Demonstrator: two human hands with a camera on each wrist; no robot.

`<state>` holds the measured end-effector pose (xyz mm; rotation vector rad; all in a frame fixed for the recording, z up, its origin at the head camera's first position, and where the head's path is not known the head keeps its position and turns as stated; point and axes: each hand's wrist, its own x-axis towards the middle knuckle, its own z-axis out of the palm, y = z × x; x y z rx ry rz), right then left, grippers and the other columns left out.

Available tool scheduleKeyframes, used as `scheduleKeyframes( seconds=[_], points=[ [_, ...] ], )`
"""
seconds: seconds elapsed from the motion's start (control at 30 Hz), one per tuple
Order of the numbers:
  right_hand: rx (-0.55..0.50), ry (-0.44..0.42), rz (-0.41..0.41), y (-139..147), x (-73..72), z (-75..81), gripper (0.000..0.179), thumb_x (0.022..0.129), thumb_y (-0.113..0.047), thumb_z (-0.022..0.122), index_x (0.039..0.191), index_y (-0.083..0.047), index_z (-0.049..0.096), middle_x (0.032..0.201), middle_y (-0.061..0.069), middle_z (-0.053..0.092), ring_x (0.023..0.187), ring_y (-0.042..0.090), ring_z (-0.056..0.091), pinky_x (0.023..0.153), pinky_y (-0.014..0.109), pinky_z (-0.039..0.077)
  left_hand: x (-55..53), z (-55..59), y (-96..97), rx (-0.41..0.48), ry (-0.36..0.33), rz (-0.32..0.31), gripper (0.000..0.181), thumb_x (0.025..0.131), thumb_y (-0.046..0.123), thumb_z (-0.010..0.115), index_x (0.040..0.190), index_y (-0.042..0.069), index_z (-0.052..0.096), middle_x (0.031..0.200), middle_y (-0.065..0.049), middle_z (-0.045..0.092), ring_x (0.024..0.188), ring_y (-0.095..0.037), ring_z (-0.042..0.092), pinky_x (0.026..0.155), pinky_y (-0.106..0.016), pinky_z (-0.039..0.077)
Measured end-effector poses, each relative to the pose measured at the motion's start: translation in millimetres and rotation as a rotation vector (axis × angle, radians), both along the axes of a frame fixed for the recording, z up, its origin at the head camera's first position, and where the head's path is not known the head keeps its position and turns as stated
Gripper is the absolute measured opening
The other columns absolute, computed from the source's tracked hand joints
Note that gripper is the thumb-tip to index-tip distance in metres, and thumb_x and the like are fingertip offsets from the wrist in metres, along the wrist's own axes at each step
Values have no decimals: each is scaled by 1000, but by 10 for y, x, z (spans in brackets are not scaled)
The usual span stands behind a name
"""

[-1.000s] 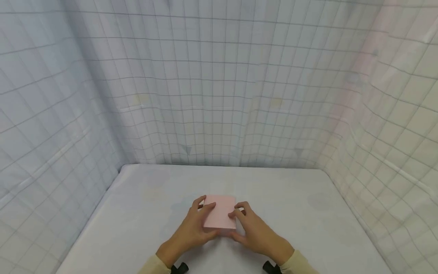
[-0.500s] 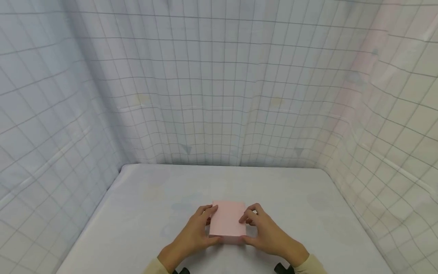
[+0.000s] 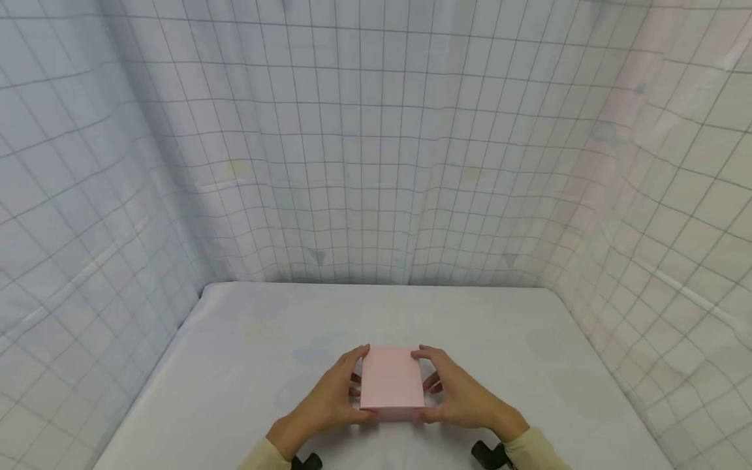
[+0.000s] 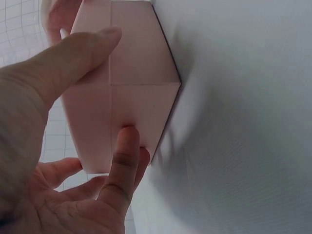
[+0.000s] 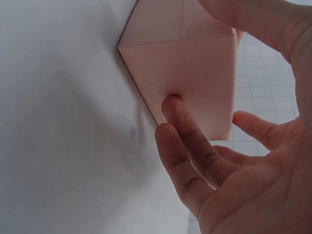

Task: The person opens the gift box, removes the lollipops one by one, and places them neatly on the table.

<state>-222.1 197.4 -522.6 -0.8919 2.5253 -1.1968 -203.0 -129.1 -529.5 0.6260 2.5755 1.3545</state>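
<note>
A pink box (image 3: 391, 377) with a smooth top sits near the front middle of the table, between both hands. My left hand (image 3: 335, 395) holds its left side, thumb on the near face and index fingertip at the far left corner. On the other side, my right hand (image 3: 461, 395) grips in mirror fashion, its index fingertip at the far right corner. In the left wrist view a thin seam runs around the pink box (image 4: 139, 51), and a fingertip presses its side. The right wrist view shows fingertips against the side wall of the box (image 5: 195, 68).
A white cloth-covered table (image 3: 282, 326) spreads around the box. Pale curtains (image 3: 376, 163) with a grid pattern enclose it at the back and both sides. Dark wrist mounts (image 3: 490, 454) show beneath the sleeves.
The box has shifted right and slightly nearer over the first half second, with both hands on it. Since then, the index fingers have moved out to its far corners.
</note>
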Motion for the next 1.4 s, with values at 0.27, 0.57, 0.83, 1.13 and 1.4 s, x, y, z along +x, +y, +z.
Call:
scheduleKeyframes(
  seconds=[0.27, 0.57, 0.83, 1.13, 1.4],
  points=[
    [3, 10, 25, 0, -23, -74, 108, 93, -42, 102, 175, -14, 38, 176, 17, 46, 116, 8, 71, 103, 32, 65, -63, 1, -43, -5, -49, -45, 132, 84, 28, 109, 185, 10, 27, 175, -19, 51, 119, -18, 72, 95, -29, 66],
    [35, 4, 6, -8, -7, -52, 104, 93, -44, 101, 173, -15, 41, 172, 14, 46, 115, 6, 70, 102, 31, 65, -55, 25, -46, -11, -47, -60, 131, 84, 28, 109, 185, 10, 28, 178, -19, 48, 123, -25, 71, 96, -34, 67],
    [26, 9, 1, 3, -8, -29, 102, 93, -42, 101, 172, -15, 43, 172, 16, 47, 118, 8, 71, 103, 33, 65, -79, 40, -31, -21, -42, -56, 129, 84, 32, 109, 185, 12, 29, 176, -16, 50, 128, -25, 70, 101, -34, 67],
    [17, 14, -4, 21, -2, -16, 101, 93, -43, 102, 171, -16, 44, 172, 13, 49, 123, 12, 71, 104, 35, 66, -91, 52, -2, -36, -8, -60, 127, 84, 34, 109, 183, 10, 34, 179, -14, 49, 139, -31, 65, 103, -36, 68],
    [23, 33, -11, 35, -8, 34, 103, 92, -46, 101, 172, -17, 44, 171, 10, 51, 127, 15, 71, 104, 35, 66, -85, 118, 3, -24, 6, -57, 126, 85, 36, 109, 183, 10, 34, 180, -12, 49, 142, -33, 65, 105, -41, 68]
  ],
)
